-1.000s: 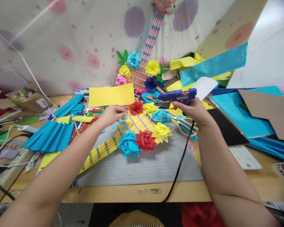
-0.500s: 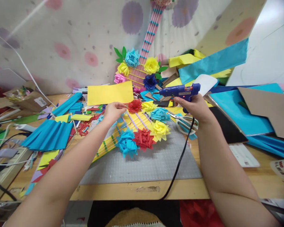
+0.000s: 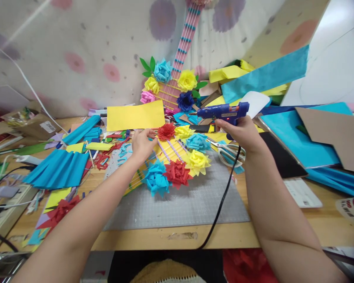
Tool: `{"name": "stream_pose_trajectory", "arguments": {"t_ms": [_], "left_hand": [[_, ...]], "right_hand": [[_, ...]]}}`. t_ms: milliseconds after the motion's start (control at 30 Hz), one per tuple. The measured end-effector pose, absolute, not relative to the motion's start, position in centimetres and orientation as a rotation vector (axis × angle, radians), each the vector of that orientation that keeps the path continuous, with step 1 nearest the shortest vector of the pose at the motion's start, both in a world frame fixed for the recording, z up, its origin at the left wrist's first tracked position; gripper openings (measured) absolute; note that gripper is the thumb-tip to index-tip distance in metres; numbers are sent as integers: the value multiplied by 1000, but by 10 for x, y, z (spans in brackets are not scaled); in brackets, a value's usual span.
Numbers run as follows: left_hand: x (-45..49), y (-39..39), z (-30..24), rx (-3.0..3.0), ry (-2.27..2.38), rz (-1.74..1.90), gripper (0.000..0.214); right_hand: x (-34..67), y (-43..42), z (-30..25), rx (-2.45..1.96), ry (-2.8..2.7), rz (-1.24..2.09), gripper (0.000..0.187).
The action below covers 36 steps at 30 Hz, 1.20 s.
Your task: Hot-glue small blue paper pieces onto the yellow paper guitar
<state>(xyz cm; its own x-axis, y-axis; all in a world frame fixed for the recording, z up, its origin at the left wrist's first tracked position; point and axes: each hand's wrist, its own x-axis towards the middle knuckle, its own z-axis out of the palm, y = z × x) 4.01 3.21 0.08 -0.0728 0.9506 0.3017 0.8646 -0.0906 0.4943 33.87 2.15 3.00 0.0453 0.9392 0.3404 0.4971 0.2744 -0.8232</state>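
My right hand (image 3: 238,131) is wrapped round the handle of a blue hot glue gun (image 3: 221,112), its nozzle pointing left and a red light showing. My left hand (image 3: 144,144) is at the left edge of a yellow paper guitar (image 3: 169,151), just left of a red paper flower (image 3: 166,132). Its fingers are bent together; whatever is between them is too small to make out. Around the guitar's body sit more paper flowers: a blue one (image 3: 157,178), a red one (image 3: 177,173) and a yellow one (image 3: 198,162). My left forearm hides part of the neck.
Under the guitar lies a grey cutting mat (image 3: 177,208). Scissors (image 3: 228,151) lie to its right, near the glue gun's black cord (image 3: 221,208). A pink paper guitar (image 3: 179,59) leans at the back. Folded blue paper (image 3: 59,169) and scraps cover the left side.
My left hand has moved slightly down and its fingers have turned, now bent beside the red flower. The glue gun stays at nearly the same height in my right hand.
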Motion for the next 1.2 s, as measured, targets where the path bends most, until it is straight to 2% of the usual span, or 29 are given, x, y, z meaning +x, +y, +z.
{"name": "stream_pose_trajectory", "arguments": {"t_ms": [700,933,1200], "left_hand": [[28,34,-2,2356,2018,677,26],[21,39,-9,2690,1855,632,17],[11,47,-13,2948,1606,545,19]], "right_hand": [[337,20,32,-1339,-1587,595,38],[336,18,34,-1335,-1554,624,39],[337,19,33,-1339,-1508,650,36]]}}
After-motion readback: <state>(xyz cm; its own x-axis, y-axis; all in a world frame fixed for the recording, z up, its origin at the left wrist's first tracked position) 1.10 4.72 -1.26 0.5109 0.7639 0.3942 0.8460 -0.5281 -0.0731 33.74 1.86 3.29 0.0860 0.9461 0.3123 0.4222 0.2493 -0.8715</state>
